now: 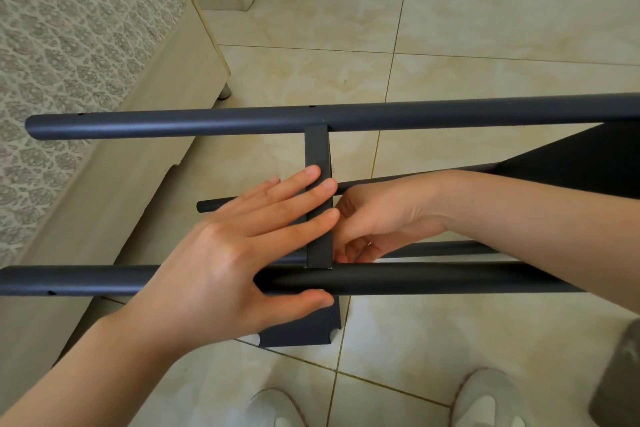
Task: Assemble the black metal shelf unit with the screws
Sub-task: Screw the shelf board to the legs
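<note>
A home bedroom: patterned mattress (79, 45) on a pale wooden bedframe (166, 104), tiled floor (485, 28).

No text, label, brand, number or sign can be read anywhere.

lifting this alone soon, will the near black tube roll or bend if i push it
Probably won't roll: the near tube meets the flat crossbar, which also meets the far tube. Likely stiff, since it runs straight under the left hand. The smooth finish may be a bit slippery.
</note>
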